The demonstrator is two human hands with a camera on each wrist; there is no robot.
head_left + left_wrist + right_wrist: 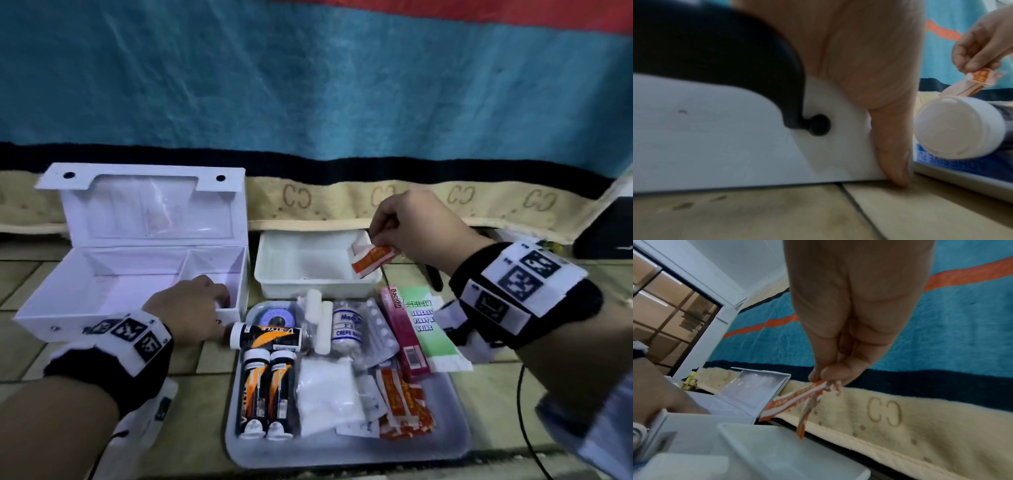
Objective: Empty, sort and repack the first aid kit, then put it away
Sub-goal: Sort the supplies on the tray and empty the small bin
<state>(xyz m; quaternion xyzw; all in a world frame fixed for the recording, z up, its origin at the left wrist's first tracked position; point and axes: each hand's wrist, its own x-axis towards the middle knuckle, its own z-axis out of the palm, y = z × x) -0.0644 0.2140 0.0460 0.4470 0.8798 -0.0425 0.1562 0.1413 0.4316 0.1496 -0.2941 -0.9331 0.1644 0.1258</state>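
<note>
The white first aid box (102,270) stands open and empty at the left, lid up. My left hand (195,305) grips its front right corner (849,146), the thumb (894,154) pressed down the front wall beside the black handle (793,100). My right hand (411,229) pinches orange-and-white plaster strips (371,258) above the right end of a white plastic tub (308,263); the strips (795,402) dangle from the fingertips. A grey tray (346,448) in front holds the sorted supplies.
On the tray lie three black-and-orange tubes (267,387), a crepe bandage (346,325), gauze (325,394), blister packs (378,329), more plaster strips (404,407), a pink box (404,332) and a green guide leaflet (428,322). A blue blanket (308,85) hangs behind. Tiled floor underneath.
</note>
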